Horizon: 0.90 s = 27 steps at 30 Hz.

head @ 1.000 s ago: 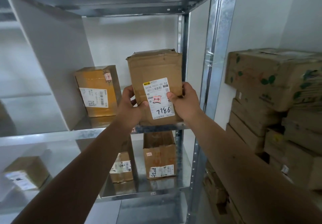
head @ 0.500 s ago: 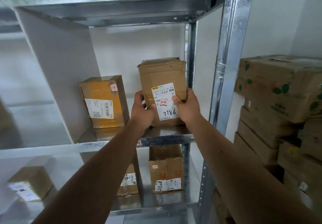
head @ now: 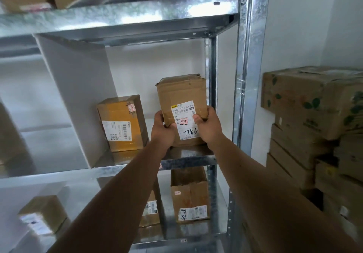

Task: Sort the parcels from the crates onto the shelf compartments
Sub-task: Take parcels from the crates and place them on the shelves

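Note:
A brown cardboard parcel (head: pixel 181 93) with a white label marked 7786 stands upright on the metal shelf board (head: pixel 188 154), in the right compartment close to the rear post. My left hand (head: pixel 162 129) grips its lower left edge and my right hand (head: pixel 207 126) grips its lower right edge, thumbs on the front face. A yellow-taped parcel (head: pixel 121 123) marked 1-4 stands to its left in the same compartment, apart from it.
A white divider panel (head: pixel 76 99) bounds the compartment on the left. The galvanised front post (head: pixel 249 66) stands at the right. Below are two parcels (head: pixel 189 197) and one at lower left (head: pixel 42 213). Stacked cartons (head: pixel 314 119) fill the right side.
Both hands have pushed the parcel deeper onto the shelf board, and it now stands further back. My view has tilted upward, showing the shelf level above.

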Motion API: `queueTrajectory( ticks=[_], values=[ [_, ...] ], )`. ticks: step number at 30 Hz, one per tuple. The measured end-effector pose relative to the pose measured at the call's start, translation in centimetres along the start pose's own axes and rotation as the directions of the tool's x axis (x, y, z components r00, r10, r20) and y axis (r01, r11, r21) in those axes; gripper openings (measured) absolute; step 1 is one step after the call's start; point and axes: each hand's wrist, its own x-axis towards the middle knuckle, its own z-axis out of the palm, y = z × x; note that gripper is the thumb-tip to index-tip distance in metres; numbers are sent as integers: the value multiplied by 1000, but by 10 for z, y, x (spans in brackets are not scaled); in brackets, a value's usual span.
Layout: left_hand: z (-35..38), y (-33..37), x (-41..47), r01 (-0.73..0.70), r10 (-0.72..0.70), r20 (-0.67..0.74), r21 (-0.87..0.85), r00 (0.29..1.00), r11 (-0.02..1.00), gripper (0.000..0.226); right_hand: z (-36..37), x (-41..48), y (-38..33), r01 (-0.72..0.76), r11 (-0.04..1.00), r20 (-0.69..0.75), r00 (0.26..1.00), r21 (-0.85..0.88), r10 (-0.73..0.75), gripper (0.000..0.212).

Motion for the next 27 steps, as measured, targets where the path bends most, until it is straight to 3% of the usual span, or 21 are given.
queueTrajectory(
  ticks=[7,13,19,27],
  values=[
    [-1,9,-16,40,-40,21,16,999,999,76,-6,-9,-8,-41,999,40,998,26,40,53],
    [-13,-11,-37,72,-69,51,-58,996,996,82,-10,-21,-2,9,997,32,999,-72,-6,72],
    [-27,-15,-55,68,-29,210,-181,977,981,51,-4,-44,12,8,994,-4,1000,-113,-9,78],
    [-30,-10,-65,45,-6,236,-161,972,986,65,-1,-49,7,-17,986,-14,1000,-165,15,83]
  ],
)
